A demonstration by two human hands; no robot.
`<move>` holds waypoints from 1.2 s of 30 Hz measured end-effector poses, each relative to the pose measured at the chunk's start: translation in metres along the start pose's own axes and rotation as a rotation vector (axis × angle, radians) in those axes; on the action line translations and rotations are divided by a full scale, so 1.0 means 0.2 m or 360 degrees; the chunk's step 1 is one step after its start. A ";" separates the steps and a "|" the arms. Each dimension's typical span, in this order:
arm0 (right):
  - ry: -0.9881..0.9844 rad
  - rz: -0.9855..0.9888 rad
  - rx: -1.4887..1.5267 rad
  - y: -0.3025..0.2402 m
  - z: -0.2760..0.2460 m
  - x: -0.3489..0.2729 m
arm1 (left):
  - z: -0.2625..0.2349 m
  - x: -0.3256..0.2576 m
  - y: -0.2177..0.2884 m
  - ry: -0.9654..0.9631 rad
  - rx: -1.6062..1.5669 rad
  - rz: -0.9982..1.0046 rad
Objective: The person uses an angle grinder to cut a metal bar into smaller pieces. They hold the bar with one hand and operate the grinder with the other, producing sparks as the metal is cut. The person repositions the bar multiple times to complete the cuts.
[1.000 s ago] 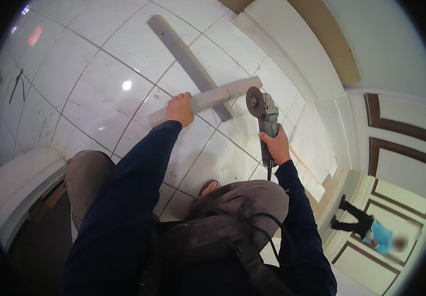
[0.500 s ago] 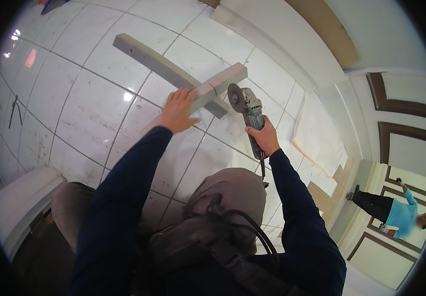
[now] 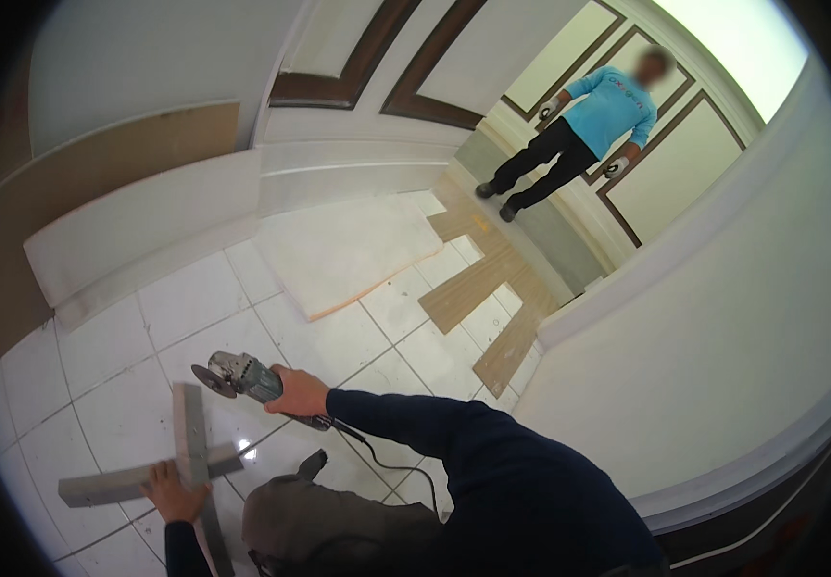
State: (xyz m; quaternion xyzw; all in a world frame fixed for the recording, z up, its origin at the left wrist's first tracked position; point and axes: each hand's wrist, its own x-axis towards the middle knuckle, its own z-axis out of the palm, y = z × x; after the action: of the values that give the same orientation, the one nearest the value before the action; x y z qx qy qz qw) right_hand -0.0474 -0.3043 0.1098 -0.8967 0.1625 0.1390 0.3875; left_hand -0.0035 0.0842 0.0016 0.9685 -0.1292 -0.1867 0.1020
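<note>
Head view, change: within the last second the camera has swung round, so the tiled floor (image 3: 127, 317) now fills the lower left and a panelled wall with a standing person in a blue top (image 3: 584, 125) has come into sight at upper right. The two grey strips lay farther up the picture before; now they sit at the lower left edge.
Head view, meaning for the work: the disc was close to the end of the strip half a second ago and now stands apart from it, so I judge the cutting paused while the person looks up.
Left hand (image 3: 177, 492): grip spread flat, palm down, pressing on the horizontal grey strip (image 3: 113, 484) just beside where it crosses the upright grey strip (image 3: 188, 433); fingers not curled round anything.
Right hand (image 3: 300, 392): grip clenched round the body of the angle grinder (image 3: 242, 377); its disc faces left, near the top of the upright strip but not touching it as far as I can tell.
Cord: black cable (image 3: 377, 462) trails from the grinder's rear across the tiles toward the person's knee.
Strips, place: both lie on the floor, crossed, touching each other.
Surroundings: pale boards (image 3: 348, 250) and brown board pieces (image 3: 483, 288) lie on the floor farther off, well apart from the hands.
</note>
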 end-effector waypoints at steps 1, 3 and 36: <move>0.0010 0.0056 0.0018 0.05 0.02 -0.05 | -0.01 -0.07 0.04 -0.0073 -0.0015 0.0057; -0.0021 0.0067 -0.0001 0.09 0.00 -0.10 | 0.03 -0.18 0.12 -0.0076 -0.0137 0.0080; -0.0389 -0.0504 -0.0494 0.09 0.06 0.27 | 0.27 -0.20 0.41 0.0564 -0.0517 -0.0639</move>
State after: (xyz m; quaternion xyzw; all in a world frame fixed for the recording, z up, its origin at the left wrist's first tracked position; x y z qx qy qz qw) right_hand -0.0074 -0.3169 0.0689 -0.9363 -0.0513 0.2072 0.2788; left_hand -0.0783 0.0105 -0.0129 0.9632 0.1161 -0.0497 0.2375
